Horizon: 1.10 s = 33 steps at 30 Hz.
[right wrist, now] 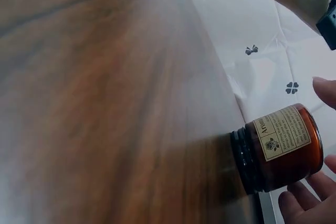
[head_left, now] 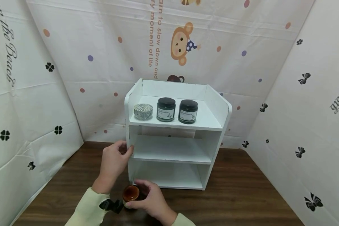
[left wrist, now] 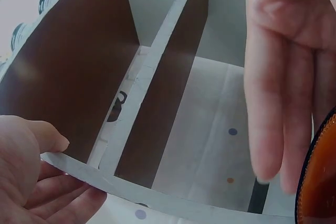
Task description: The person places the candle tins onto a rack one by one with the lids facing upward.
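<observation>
My left hand (head_left: 114, 160) grips the front edge of the left side panel of a small white shelf (head_left: 175, 160), the thumb on the inner face and the fingers outside. Low in front of the shelf, an amber glass candle jar (head_left: 131, 193) stands upside down on the table, its black lid at the bottom. A cream label with a rose shows on the jar (right wrist: 286, 140) in the right wrist view. Around the jar my right hand (head_left: 153, 201) is spread, thumb and fingers apart. Its fingers (left wrist: 268, 114) look long and straight in the left wrist view.
On the top shelf stand a patterned round tin (head_left: 143, 112) and two dark candle jars with black lids, one in the middle (head_left: 166, 110) and one right of it (head_left: 188, 111). Printed white cloth (head_left: 101, 37) surrounds the brown wooden table (head_left: 243, 194).
</observation>
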### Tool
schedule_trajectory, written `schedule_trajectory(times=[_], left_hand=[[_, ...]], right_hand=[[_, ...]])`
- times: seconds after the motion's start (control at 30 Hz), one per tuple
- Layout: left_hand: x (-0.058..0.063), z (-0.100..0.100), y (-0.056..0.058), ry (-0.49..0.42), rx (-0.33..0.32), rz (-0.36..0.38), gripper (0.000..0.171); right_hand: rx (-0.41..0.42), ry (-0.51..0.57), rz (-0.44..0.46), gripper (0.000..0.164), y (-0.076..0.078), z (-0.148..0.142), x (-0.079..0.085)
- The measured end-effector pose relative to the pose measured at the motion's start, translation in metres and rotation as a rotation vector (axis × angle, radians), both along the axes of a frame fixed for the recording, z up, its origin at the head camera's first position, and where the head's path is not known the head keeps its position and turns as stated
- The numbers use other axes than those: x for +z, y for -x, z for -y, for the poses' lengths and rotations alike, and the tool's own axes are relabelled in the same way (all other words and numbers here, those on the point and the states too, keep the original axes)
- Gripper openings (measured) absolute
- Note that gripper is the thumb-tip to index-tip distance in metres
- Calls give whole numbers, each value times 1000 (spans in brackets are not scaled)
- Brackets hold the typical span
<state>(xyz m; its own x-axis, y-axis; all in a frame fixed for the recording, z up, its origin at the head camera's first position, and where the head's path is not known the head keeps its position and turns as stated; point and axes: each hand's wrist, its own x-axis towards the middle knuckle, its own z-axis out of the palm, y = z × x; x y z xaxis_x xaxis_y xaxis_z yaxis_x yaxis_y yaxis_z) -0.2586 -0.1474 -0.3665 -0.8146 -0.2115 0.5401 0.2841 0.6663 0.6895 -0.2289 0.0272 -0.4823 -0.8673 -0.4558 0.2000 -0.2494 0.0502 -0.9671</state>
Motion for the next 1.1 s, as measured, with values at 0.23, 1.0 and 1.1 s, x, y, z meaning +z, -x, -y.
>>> schedule_trajectory(times=[0.23, 1.0, 1.1], left_hand=[[0, -1, 0, 2, 4, -17, 23], [-1, -2, 0, -5, 9, -38, 21], [-1, -1, 0, 0, 13, -53, 21]], right_hand=[[23, -22, 5, 66, 1, 6, 1], [17, -166, -21, 58, 7, 8, 4], [27, -197, -33, 56, 10, 8, 4]])
